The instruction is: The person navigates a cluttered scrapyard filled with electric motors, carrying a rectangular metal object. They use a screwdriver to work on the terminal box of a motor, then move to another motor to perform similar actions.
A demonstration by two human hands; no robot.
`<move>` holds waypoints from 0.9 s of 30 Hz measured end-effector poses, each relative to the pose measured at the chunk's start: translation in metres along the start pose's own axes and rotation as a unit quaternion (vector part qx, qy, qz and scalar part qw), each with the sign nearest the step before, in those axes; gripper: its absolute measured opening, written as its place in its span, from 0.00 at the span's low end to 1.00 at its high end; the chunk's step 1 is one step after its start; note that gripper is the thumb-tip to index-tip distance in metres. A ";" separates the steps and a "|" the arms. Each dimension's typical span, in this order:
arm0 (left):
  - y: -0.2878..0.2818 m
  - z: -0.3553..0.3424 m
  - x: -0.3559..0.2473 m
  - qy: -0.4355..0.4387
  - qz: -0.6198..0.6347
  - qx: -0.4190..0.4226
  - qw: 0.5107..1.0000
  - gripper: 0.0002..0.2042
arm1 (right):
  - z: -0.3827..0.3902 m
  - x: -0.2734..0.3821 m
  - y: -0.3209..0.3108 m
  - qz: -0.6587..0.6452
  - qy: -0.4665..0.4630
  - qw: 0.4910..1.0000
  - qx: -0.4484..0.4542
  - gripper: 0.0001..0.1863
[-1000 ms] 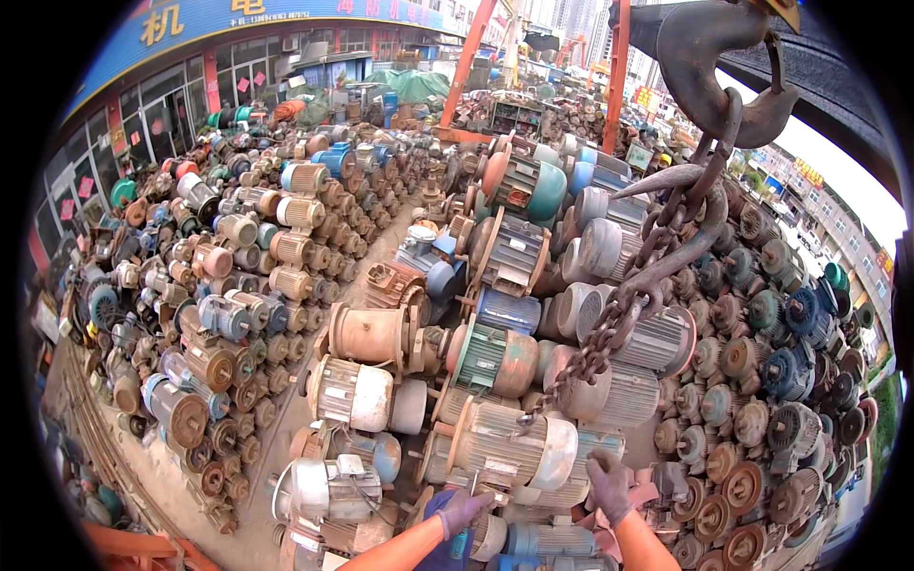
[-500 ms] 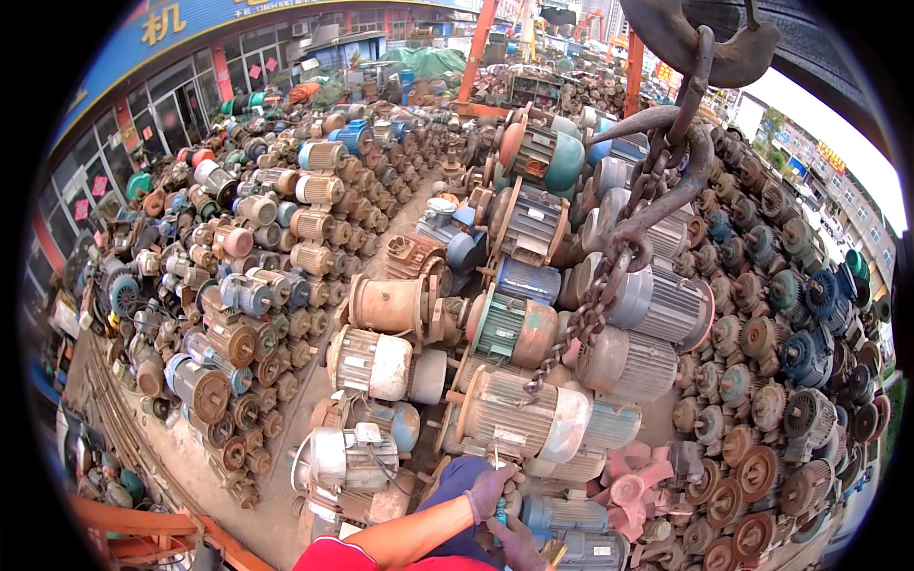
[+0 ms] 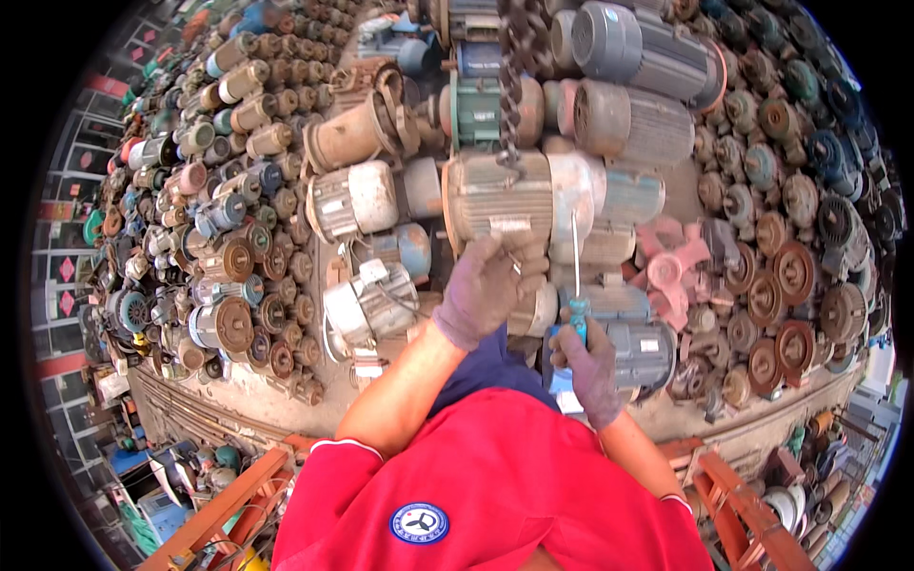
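Both of my hands wear grey-purple work gloves. My right hand [image 3: 592, 366] is closed round the blue-green handle of a screwdriver [image 3: 578, 309], whose long thin shaft points away from me. My left hand [image 3: 487, 290] is raised to the left of it with the fingers curled. A small metallic bit shows at its fingertips, too small to name. Just beyond my hands lies a large ribbed beige electric motor [image 3: 500, 195] with a pale end cover. To the left of my left hand is a whitish motor [image 3: 371, 303], and a dark grey motor [image 3: 643, 352] lies by my right hand.
A rusty chain [image 3: 510, 86] hangs over the beige motor. A pink fan wheel [image 3: 674, 269] lies to the right. Rows of motors [image 3: 252, 114] fill the left side, and round flanged parts [image 3: 766, 290] stack up on the right. Orange steel beams [image 3: 224, 509] stand behind me on both sides.
The view has tilted down toward my body, so the chain's hook has left the picture. My hands have moved apart, and the screwdriver now shows clearly in my right hand.
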State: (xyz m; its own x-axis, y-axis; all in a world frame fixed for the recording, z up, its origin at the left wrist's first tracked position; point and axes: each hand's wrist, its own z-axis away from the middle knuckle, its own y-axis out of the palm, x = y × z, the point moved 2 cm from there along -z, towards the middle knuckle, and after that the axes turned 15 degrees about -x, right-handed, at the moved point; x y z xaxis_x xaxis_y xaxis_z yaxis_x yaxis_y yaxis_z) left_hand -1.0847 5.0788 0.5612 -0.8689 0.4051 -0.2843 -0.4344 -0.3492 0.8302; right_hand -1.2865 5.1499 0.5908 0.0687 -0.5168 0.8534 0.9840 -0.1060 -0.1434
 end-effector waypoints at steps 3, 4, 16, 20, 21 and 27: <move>0.005 -0.009 0.001 -0.021 0.024 0.085 0.996 0.27 | 0.003 -0.013 -0.015 -0.027 0.012 0.998 -0.054 0.19; 0.009 -0.009 0.003 -0.025 0.033 0.087 0.995 0.27 | 0.005 -0.014 -0.020 -0.020 0.017 0.998 -0.060 0.20; 0.027 -0.019 0.018 -0.035 -0.015 0.081 0.996 0.26 | 0.021 -0.021 -0.046 0.036 0.033 0.997 -0.060 0.26; 0.023 -0.030 0.017 -0.022 -0.024 0.065 0.997 0.23 | 0.022 -0.013 -0.048 0.065 -0.036 0.996 -0.057 0.27; 0.021 -0.033 0.016 -0.017 -0.018 0.072 0.997 0.22 | 0.023 -0.010 -0.048 0.077 -0.062 0.994 -0.056 0.27; 0.024 -0.032 0.006 0.026 -0.015 0.052 0.998 0.20 | 0.029 -0.006 -0.048 0.074 -0.137 0.986 -0.057 0.25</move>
State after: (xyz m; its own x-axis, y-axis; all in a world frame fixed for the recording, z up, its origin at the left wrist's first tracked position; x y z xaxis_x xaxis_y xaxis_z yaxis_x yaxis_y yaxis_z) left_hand -1.1077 5.0460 0.5642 -0.8687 0.3679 -0.3318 -0.4355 -0.2479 0.8654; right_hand -1.3297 5.1826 0.6076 0.2683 -0.2857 0.9200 0.9360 -0.1484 -0.3190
